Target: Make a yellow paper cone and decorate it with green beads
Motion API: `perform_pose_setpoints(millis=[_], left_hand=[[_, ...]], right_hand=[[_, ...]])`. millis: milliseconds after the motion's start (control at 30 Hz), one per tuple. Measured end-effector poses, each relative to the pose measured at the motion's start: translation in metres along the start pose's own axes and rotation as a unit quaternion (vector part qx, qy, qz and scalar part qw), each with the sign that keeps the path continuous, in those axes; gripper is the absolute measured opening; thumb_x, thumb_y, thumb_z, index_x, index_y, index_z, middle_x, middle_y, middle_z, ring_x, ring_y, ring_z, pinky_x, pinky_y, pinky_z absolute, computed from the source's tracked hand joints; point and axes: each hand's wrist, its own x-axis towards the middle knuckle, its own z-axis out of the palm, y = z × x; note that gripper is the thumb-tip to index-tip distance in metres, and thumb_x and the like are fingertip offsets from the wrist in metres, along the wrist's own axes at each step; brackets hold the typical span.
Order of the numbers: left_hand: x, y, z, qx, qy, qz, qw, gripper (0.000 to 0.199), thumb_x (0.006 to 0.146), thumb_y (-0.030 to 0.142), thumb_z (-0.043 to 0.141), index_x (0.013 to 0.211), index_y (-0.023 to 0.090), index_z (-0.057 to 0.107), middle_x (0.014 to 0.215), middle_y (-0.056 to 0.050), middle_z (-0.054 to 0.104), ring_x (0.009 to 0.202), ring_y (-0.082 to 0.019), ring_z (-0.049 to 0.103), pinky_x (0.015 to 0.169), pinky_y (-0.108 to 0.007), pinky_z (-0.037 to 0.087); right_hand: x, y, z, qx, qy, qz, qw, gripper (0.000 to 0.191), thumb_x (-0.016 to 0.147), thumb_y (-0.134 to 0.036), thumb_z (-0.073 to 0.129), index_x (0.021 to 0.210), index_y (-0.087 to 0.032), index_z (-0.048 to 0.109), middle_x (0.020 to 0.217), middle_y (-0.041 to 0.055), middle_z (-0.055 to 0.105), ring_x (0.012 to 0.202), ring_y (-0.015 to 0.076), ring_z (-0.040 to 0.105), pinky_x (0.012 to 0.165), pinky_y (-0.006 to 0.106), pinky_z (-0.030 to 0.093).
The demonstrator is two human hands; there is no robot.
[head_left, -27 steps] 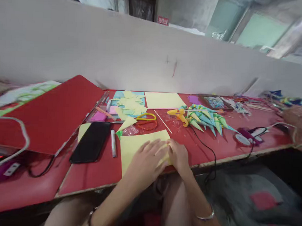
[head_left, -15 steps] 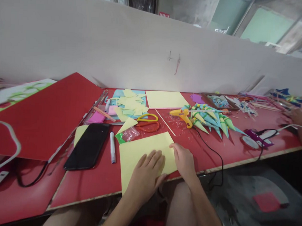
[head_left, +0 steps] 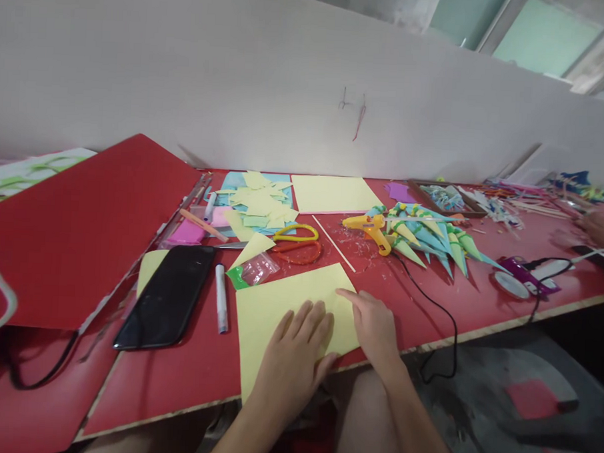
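Note:
A sheet of yellow paper lies at the table's front edge. My left hand rests flat on it, palm down, fingers a little apart. At the sheet's right edge is my right hand, its index finger stretched onto the paper and the other fingers curled under, partly hidden. A white marker and a black phone lie left of the sheet. Beyond it are scissors with yellow and red handles, a thin stick and a yellow glue gun.
Blue and yellow paper cones lie right of the glue gun, whose black cord hangs over the edge. Paper scraps and another yellow sheet sit at the back. A large red board covers the left. Another person's hand shows far right.
My right index finger now stretches out over the paper, where the hand was bunched at its edge. My left hand stays flat. The whole view has shifted slightly.

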Motion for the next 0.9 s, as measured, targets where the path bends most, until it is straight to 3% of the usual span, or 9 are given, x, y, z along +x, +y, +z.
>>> perform_pose_setpoints(millis=[267, 467, 700, 900], left_hand=[[-0.001, 0.004, 0.003, 0.024, 0.031, -0.008, 0.999, 0.041, 0.088, 0.040, 0.039, 0.123, 0.023, 0.050, 0.132, -0.003, 0.050, 0.120, -0.023, 0.045, 0.095, -0.039, 0.040], [0.000, 0.007, 0.003, 0.033, 0.030, -0.018, 0.999, 0.041, 0.089, 0.038, 0.036, 0.123, 0.022, 0.050, 0.133, -0.002, 0.049, 0.120, -0.023, 0.046, 0.094, -0.039, 0.040], [0.001, 0.006, 0.004, 0.034, 0.035, -0.032, 0.998, 0.041, 0.089, 0.037, 0.036, 0.122, 0.020, 0.051, 0.132, -0.005, 0.050, 0.121, -0.024, 0.045, 0.095, -0.039, 0.040], [-0.002, 0.004, 0.002, 0.014, 0.043, -0.036, 0.998, 0.041, 0.087, 0.037, 0.039, 0.122, 0.020, 0.050, 0.130, -0.007, 0.052, 0.119, -0.024, 0.046, 0.094, -0.040, 0.041]], right_hand=[[0.002, -0.004, -0.004, -0.034, -0.022, 0.006, 0.999, 0.045, 0.085, -0.009, 0.038, 0.120, -0.031, 0.054, 0.086, 0.0037, 0.068, 0.073, 0.0165, 0.061, 0.067, 0.026, 0.039], [0.003, 0.001, 0.000, 0.035, 0.000, -0.009, 0.999, 0.041, 0.085, -0.011, 0.036, 0.118, -0.024, 0.057, 0.097, 0.0058, 0.068, 0.084, 0.0176, 0.062, 0.073, 0.026, 0.041], [-0.001, 0.007, 0.003, 0.167, 0.051, -0.017, 0.985, 0.032, 0.084, -0.019, 0.041, 0.106, -0.024, 0.064, 0.094, 0.0025, 0.068, 0.087, 0.0167, 0.062, 0.077, 0.026, 0.043], [-0.001, 0.007, 0.003, 0.195, 0.052, -0.017, 0.979, 0.032, 0.084, -0.018, 0.038, 0.097, -0.022, 0.067, 0.091, 0.0032, 0.070, 0.086, 0.0175, 0.063, 0.077, 0.028, 0.044]])
